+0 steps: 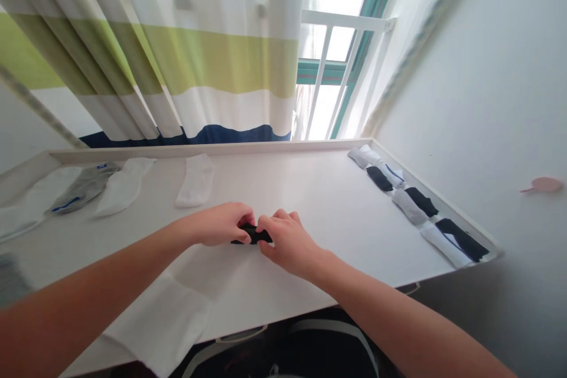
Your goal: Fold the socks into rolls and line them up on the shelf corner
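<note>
A small black sock [253,234], folded or rolled into a compact bundle, lies on the white tabletop [305,189] between my two hands. My left hand [224,224] pinches its left end, fingers curled over it. At the right end my right hand [286,236] grips it with thumb and fingers. Part of the sock is hidden under the fingers. Just beyond my left hand, a white sock [195,180] lies flat. A white cloth piece [159,319], perhaps a sock, hangs over the front edge beneath my left forearm.
Folded socks in black, grey and white, such as a black one [422,201], line the table's right edge. At the left lie a grey sock [84,188] and a white sock [126,186]. A raised rim [248,147] runs along the back, before a striped curtain [221,59].
</note>
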The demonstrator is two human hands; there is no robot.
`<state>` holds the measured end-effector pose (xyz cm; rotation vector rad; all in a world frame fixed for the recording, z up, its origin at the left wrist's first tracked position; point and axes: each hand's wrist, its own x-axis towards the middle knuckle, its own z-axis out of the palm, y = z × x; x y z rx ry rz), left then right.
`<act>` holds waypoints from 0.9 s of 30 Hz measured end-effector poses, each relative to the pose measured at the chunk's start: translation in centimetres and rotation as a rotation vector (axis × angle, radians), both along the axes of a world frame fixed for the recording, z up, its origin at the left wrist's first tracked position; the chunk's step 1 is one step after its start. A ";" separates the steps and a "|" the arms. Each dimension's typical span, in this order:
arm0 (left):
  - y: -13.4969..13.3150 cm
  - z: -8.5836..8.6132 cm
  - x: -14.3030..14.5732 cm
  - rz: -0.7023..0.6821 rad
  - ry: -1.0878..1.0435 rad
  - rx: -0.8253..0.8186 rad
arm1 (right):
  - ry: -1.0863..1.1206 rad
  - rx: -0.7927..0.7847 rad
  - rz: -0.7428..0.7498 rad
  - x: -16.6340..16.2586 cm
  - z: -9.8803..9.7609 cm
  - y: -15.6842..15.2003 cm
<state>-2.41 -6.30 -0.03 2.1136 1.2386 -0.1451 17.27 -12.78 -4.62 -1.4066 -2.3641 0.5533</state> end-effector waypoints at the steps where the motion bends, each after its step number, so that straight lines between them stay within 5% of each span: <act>1: -0.1 0.3 0.3 -0.007 -0.059 -0.015 | 0.035 -0.009 -0.031 0.5 0.2 -0.1; 10: 1.8 1.8 9.0 -0.014 -0.542 -0.212 | 0.288 0.117 -0.337 9.5 2.8 -3.0; 17: 3.4 -0.3 20.6 -0.174 -0.537 -0.345 | 0.258 0.357 -0.609 16.9 0.2 -7.9; 27: 1.3 -2.7 33.7 -0.332 -0.454 -0.293 | 0.193 0.589 -0.857 23.7 -3.0 -12.4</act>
